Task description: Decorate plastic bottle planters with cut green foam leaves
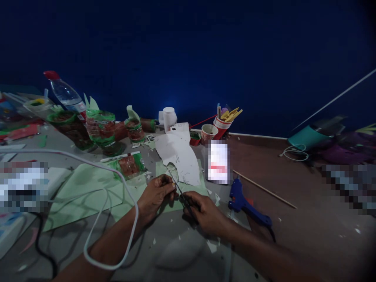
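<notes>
My right hand (202, 209) is closed around the dark handles of a pair of scissors (185, 201), whose blades point up and left. Just left of the blades, my left hand (160, 194) is closed in a pinch. What it pinches is too small and dim to make out. Beyond both hands lies a white sheet of paper (183, 156) with an irregular cut edge, resting partly on pale green paper (202, 190). Small paper scraps (212, 246) are scattered around my hands.
A blue glue gun (249, 205), a wooden stick (264, 188) and a lit phone (217, 162) lie right. Brown-and-green painted bottle pieces (101, 129) stand back left near a plastic bottle (67, 94). A white cable (135, 219) loops over my left forearm. A red cup (221, 127) holds tools.
</notes>
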Demonstrator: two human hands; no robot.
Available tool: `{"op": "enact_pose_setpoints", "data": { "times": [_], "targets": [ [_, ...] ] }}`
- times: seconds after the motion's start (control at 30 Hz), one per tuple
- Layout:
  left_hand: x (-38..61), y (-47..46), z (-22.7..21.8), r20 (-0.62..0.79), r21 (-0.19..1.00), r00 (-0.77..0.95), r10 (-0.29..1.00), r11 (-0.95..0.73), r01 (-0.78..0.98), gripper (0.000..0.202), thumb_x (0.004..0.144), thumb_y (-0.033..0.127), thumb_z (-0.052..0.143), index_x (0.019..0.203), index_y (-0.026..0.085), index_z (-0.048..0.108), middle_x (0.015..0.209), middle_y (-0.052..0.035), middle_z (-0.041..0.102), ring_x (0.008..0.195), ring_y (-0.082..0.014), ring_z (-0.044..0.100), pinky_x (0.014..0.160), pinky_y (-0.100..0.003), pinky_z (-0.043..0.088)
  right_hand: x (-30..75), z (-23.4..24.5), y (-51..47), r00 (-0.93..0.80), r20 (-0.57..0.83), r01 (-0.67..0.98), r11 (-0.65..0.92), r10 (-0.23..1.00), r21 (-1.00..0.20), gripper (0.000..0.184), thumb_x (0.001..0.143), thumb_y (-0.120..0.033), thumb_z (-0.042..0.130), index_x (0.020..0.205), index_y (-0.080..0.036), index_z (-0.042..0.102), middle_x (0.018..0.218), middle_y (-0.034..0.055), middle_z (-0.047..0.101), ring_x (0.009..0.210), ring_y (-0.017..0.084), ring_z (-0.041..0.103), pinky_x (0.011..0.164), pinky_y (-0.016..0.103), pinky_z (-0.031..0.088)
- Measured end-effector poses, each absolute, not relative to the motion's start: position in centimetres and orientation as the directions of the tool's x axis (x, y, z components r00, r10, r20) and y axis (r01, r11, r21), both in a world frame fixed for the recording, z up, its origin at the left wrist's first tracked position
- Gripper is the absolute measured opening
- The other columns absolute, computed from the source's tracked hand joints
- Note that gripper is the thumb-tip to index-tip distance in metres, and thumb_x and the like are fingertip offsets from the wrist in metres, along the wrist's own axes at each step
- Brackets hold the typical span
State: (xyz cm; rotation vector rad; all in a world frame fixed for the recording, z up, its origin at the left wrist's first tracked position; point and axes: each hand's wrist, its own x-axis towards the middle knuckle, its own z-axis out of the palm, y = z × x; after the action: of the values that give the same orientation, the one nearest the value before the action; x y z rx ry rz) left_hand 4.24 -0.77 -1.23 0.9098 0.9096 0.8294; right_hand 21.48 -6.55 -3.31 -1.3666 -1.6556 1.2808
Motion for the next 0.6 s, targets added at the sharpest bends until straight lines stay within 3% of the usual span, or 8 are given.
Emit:
{"op": "enact_pose_setpoints", "data": {
  "times": [0.6],
  "targets": [
    [4.31, -0.66, -0.92, -0.294, 0.896, 0.387, 0.874, 0.393, -0.206, 0.025, 0.062, 0.029, 0.075, 0.063, 0.016, 0.053, 0.046, 0.0038, 0.050, 0.049, -0.0101, 0.051, 0.053, -0.022, 0.037, 21.06, -2.90, -6.60, -0.248, -0.206, 0.195, -0.159, 0.947, -0.968, 0.020, 0.072, -0.022, 0.056, 0.091, -0.017, 0.058, 0.068, -0.0024, 0.050, 0.060, 0.010, 0.045, 0.056, 0.021, 0.041]
  ]
}}
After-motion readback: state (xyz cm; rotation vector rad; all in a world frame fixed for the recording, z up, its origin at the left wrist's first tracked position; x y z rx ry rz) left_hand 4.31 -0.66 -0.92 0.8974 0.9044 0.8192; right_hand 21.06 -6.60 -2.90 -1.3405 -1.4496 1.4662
